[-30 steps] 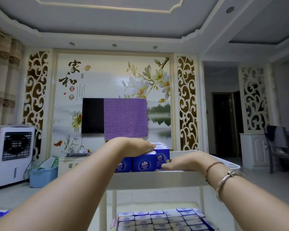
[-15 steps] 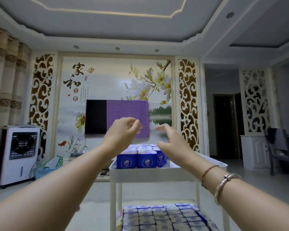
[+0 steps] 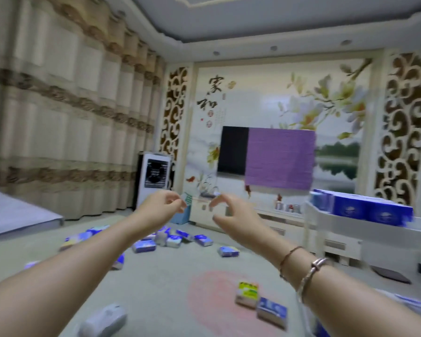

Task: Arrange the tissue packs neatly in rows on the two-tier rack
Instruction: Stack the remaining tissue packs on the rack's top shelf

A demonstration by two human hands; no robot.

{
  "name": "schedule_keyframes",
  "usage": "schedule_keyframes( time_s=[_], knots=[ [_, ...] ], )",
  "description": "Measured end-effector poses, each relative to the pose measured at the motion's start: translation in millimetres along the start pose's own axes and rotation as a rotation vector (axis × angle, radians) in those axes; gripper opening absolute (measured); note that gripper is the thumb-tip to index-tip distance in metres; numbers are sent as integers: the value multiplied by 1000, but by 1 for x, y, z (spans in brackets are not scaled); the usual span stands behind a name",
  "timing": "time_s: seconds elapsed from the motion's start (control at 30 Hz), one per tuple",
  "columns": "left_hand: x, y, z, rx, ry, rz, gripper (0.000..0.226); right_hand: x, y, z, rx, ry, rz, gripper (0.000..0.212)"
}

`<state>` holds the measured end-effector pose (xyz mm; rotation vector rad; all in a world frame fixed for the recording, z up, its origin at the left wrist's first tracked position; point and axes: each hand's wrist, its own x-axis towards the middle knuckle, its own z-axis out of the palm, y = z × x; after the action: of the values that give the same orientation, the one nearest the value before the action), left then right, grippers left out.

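Note:
Both my hands float in the air in front of me, holding nothing. My left hand (image 3: 159, 210) has its fingers loosely curled, and my right hand (image 3: 231, 216) is spread with bent fingers. The white two-tier rack (image 3: 365, 226) stands at the right edge, with blue tissue packs in a row (image 3: 365, 209) on its top tier. Several blue tissue packs lie scattered on the floor (image 3: 173, 240) beyond my hands. Nearer to me lie a blue pack (image 3: 272, 312), a yellow-green pack (image 3: 247, 294) and a pale pack (image 3: 102, 321).
A curtain (image 3: 71, 117) covers the left wall, with a grey mattress (image 3: 15, 215) below it. A white air cooler (image 3: 156, 181) stands by the far wall. A television half covered by purple cloth (image 3: 267, 158) hangs above a low white cabinet (image 3: 253, 215).
My view has swung left, so the rack now sits at the right edge and the floor with scattered packs shows. Both hands came off the packs on the top tier.

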<state>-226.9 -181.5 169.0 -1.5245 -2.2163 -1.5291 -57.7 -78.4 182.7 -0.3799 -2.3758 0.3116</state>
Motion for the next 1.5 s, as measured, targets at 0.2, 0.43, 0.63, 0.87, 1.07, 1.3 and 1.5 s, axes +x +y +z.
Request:
schedule_keyframes(
  time_s=[0.2, 0.43, 0.63, 0.87, 1.07, 1.3, 1.5],
  knots=[
    [2, -129, -42, 78, 107, -206, 21, 41, -1, 133, 30, -228, 95, 25],
    [55, -264, -51, 277, 158, -381, 31, 96, 51, 261, -65, -341, 110, 45],
    [132, -343, -49, 519, 20, -585, 59, 184, 96, 334, -211, -271, 138, 55],
    [147, -375, 10, 800, -88, -461, 52, 257, 139, 395, -271, -420, 243, 64],
    [144, -355, 32, 666, -162, -383, 43, 256, 132, 392, -322, -627, 148, 73],
    [108, -310, 56, 516, -176, -347, 36, 191, 122, 330, -299, -632, 76, 32],
    [69, -256, 78, 330, -170, -339, 18, 120, 124, 279, -276, -555, 200, 51]
  ],
)
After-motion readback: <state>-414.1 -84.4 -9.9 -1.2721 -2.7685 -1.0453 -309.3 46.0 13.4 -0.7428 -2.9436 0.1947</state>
